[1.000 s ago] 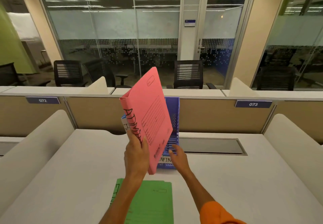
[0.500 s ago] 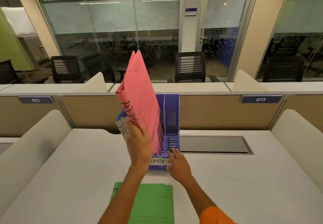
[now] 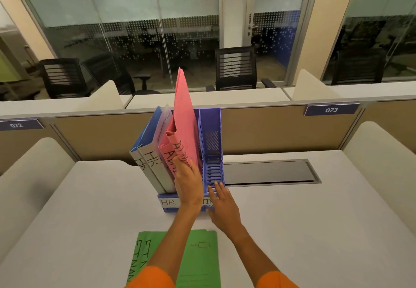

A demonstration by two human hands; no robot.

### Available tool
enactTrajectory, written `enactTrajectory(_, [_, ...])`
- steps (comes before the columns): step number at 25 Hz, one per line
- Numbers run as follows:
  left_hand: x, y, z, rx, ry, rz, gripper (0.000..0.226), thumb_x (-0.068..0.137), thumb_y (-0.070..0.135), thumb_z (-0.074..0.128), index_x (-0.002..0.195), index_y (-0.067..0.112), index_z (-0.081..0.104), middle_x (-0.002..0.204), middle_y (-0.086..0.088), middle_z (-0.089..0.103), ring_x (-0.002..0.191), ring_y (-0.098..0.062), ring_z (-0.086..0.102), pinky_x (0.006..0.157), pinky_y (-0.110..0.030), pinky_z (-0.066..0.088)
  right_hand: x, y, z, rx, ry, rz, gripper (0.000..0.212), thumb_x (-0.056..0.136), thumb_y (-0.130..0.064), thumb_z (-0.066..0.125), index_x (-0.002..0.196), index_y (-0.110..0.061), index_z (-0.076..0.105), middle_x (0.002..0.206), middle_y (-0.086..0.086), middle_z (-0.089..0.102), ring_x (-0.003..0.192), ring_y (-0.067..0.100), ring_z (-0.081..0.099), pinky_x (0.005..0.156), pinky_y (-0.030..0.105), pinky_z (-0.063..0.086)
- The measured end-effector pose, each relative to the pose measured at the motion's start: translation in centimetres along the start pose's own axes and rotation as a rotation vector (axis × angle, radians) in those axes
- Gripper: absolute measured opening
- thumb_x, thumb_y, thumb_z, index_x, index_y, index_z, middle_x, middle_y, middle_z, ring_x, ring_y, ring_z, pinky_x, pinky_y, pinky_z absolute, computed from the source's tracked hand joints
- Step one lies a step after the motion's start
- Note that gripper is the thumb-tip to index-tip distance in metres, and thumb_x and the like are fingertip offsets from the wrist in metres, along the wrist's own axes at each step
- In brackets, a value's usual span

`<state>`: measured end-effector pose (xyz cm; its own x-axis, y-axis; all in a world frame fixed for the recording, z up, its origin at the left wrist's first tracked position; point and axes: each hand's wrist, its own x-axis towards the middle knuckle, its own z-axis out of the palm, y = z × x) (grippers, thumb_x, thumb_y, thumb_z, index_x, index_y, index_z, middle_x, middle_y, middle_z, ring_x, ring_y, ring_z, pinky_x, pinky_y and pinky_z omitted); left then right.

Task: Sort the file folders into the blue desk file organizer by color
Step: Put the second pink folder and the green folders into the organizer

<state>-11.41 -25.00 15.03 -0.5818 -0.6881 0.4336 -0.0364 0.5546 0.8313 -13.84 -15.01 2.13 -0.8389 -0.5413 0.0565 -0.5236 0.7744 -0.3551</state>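
From the head view, the left hand (image 3: pixel 188 182) pinches the lower spine edge of a thin pink card file folder (image 3: pixel 184 121) standing partly down in the middle slot of the blue perforated plastic desk file organizer (image 3: pixel 210 143), while the right hand (image 3: pixel 221 206) lies flat and open against the organizer's front, holding nothing. The folder looks light and bendy, so I'd judge it best gripped low by the stiffer fold. Marker writing reads "HR" on the grey spines, "ADM…" on the pink ones and "FINA…" on the flat green card folders (image 3: pixel 198 258) on the white desk (image 3: pixel 315 220); the slot tags read "HR" and "FIN", the partition plates 072 and 073
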Motion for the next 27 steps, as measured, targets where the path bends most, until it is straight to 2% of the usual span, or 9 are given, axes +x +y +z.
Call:
enactTrajectory(3, [0.1,-0.3,0.1,0.096,-0.024,-0.005,0.027,0.102,0.020,0.044,0.125,0.012,0.034,0.100,-0.016,0.065,0.077,-0.033,0.064,0.063,-0.048,0.058,0.0,0.2,0.2,-0.005,0.008,-0.005,0.073,0.098,-0.037,0.055,0.157,-0.023,0.016,0.167,0.006,0.008,0.154,0.023,0.002,0.125,0.036,0.012])
enactTrajectory(8, [1.4,-1.1,0.0,0.123,-0.079,-0.124,0.034,0.099,0.016,0.049,0.129,0.005,0.037,0.106,-0.018,0.066,0.086,-0.035,0.067,0.070,-0.046,0.059,0.0,0.1,0.2,-0.009,0.014,0.000,0.075,0.097,-0.038,0.056,0.157,-0.023,0.015,0.166,0.006,0.010,0.154,0.024,0.004,0.124,0.035,0.011])
enactTrajectory(14, [0.4,-2.8,0.6,0.210,-0.171,-0.224,0.018,0.094,0.016,0.057,0.102,0.001,0.053,0.086,-0.018,0.069,0.071,-0.035,0.067,0.064,-0.044,0.059,-0.1,0.1,-0.1,-0.014,-0.002,-0.001,0.077,0.096,-0.037,0.057,0.158,-0.023,0.014,0.166,0.006,0.009,0.154,0.024,0.003,0.124,0.035,0.011])
enactTrajectory(19, [-0.5,-4.4,0.7,0.271,-0.243,-0.257,0.033,0.094,0.027,0.060,0.086,-0.003,0.068,0.081,-0.017,0.073,0.069,-0.031,0.068,0.060,-0.031,0.050,-0.1,0.1,-0.1,-0.034,-0.016,0.001,0.078,0.097,-0.037,0.056,0.158,-0.024,0.009,0.167,0.005,0.004,0.154,0.023,-0.002,0.124,0.034,0.007])
enactTrajectory(21, [-0.7,-4.8,0.5,0.270,-0.258,-0.251,0.036,0.093,0.031,0.063,0.085,-0.003,0.069,0.080,-0.015,0.073,0.065,-0.027,0.066,0.056,-0.029,0.051,-0.2,0.1,-0.2,-0.039,-0.018,0.000,0.078,0.097,-0.037,0.056,0.158,-0.024,0.008,0.167,0.006,0.003,0.154,0.023,-0.003,0.124,0.034,0.006])
enactTrajectory(24, [-1.4,-5.3,-0.4,0.305,-0.268,-0.232,0.035,0.090,0.034,0.067,0.082,0.000,0.067,0.078,-0.013,0.072,0.059,-0.020,0.059,0.048,-0.023,0.043,-0.3,-0.1,-0.3,-0.057,-0.030,-0.006,0.080,0.097,-0.037,0.057,0.158,-0.024,0.007,0.167,0.006,0.002,0.154,0.024,-0.005,0.124,0.035,0.004])
enactTrajectory(27, [-2.8,-6.1,-2.1,0.352,-0.307,-0.190,0.030,0.091,0.035,0.065,0.091,0.005,0.063,0.085,-0.009,0.072,0.072,-0.025,0.067,0.059,-0.032,0.052,-0.5,-0.1,-0.7,-0.088,-0.061,-0.012,0.082,0.097,-0.039,0.055,0.158,-0.023,0.004,0.167,0.009,-0.005,0.153,0.027,-0.010,0.124,0.038,-0.003])
